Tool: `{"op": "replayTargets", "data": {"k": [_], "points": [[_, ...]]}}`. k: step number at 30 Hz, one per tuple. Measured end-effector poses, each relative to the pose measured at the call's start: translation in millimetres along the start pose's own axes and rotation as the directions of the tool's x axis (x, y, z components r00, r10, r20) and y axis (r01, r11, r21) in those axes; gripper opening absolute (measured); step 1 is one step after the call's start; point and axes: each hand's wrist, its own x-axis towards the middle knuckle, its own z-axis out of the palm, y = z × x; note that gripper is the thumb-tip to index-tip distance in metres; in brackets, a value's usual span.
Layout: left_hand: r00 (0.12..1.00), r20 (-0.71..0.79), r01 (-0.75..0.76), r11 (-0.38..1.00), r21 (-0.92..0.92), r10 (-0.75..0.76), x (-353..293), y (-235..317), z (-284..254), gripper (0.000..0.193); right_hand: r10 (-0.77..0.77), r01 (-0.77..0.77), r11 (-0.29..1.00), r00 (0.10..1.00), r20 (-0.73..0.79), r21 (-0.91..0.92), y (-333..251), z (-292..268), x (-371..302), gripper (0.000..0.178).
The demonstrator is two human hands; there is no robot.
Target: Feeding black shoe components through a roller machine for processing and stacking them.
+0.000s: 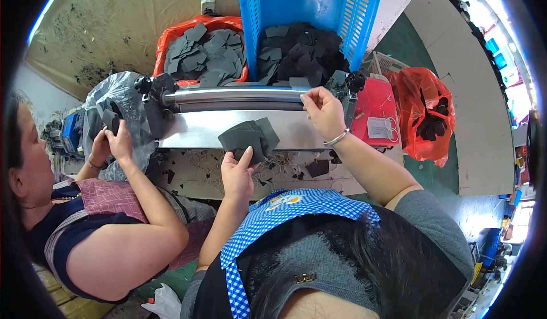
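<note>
My left hand (237, 173) holds a fanned stack of dark grey flat pieces (250, 137) over the metal plate (194, 131) of a roller machine. My right hand (323, 111) reaches to the steel roller (233, 95) and pinches a single grey piece (300, 83) at the roller's right end. Behind the roller, a blue plastic crate (305, 5) tilts down and spills dark pieces (299, 54).
A red bag (219, 22) full of grey pieces lies behind the roller at left. A second red bag (424, 114) hangs at right beside a red box (373, 119). A person on my left has both hands (111, 142) in a clear bag (117, 94) of pieces.
</note>
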Motion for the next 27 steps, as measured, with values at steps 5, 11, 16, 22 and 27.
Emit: {"op": "replayTargets", "data": {"k": [5,11,16,22,27], "points": [[0.989,0.126,0.067,0.997,0.046,-0.072,1.7,-0.6,3.3,0.022,0.462,-0.597,0.802,0.618,0.635,-0.002,-10.7,13.2,-41.9,0.014],[0.997,-0.016,0.074,0.997,-0.002,-0.074,5.8,5.1,0.0,0.019,0.699,-0.869,0.475,0.467,0.542,0.136,31.4,14.5,-29.9,0.021],[0.997,0.013,0.076,0.997,0.009,-0.076,4.3,-0.8,5.8,0.019,0.742,-0.812,0.435,0.568,0.355,0.39,33.9,24.4,1.6,0.024],[0.983,0.092,0.161,0.986,-0.045,-0.156,7.8,3.7,2.3,0.022,0.506,-0.774,0.621,0.515,0.692,0.122,15.9,31.0,-30.1,0.016],[0.98,0.091,0.18,0.982,-0.051,-0.175,10.9,3.6,-1.4,0.02,0.605,-0.875,0.444,0.452,0.656,0.193,23.7,30.9,-26.3,0.017]]}}
